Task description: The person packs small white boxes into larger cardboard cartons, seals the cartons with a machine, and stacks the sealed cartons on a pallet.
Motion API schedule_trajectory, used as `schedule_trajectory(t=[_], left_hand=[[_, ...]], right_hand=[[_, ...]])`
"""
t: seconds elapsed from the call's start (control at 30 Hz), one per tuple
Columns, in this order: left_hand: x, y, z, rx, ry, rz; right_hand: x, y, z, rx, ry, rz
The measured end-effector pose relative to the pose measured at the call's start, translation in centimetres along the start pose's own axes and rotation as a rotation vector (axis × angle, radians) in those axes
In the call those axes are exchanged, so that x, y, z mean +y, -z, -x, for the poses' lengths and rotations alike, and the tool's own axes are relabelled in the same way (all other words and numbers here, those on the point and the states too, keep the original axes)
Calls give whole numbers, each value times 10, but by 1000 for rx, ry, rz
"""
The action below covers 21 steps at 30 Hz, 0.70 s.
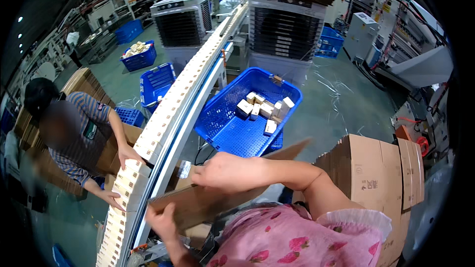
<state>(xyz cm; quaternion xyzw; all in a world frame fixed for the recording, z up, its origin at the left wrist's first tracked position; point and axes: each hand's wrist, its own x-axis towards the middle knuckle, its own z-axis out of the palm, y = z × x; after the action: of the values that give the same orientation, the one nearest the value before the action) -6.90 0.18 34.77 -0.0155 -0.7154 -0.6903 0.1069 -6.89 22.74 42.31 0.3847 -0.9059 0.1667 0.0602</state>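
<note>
A folded brown cardboard box (222,200) is tilted in front of my body, beside the conveyor. My right hand (225,172) is closed over its upper edge, with the fingers mostly hidden from view. At its lower left corner, my left hand (162,221) grips the board between thumb and fingers. Another brown carton (179,177) with a white label shows partly behind the board. Along the conveyor (185,141) to my left runs a long row of small white boxes (185,81).
Across the conveyor a co-worker (81,131) holds a stretch of the white boxes with both hands. A blue crate (232,131) with several small white boxes stands ahead. Stacked flat cartons (373,178) are at my right. Two air coolers (284,34) stand farther off.
</note>
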Motion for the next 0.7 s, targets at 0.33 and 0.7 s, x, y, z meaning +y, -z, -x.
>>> schedule_trajectory(t=[0.33, 0.7], left_hand=[[-99, 170, 55, 522, 218, -320], [-91, 24, -26, 343, -264, -1439]], right_hand=[[100, -125, -68, 39, 202, 85], [111, -138, -147, -578, 165, -298]])
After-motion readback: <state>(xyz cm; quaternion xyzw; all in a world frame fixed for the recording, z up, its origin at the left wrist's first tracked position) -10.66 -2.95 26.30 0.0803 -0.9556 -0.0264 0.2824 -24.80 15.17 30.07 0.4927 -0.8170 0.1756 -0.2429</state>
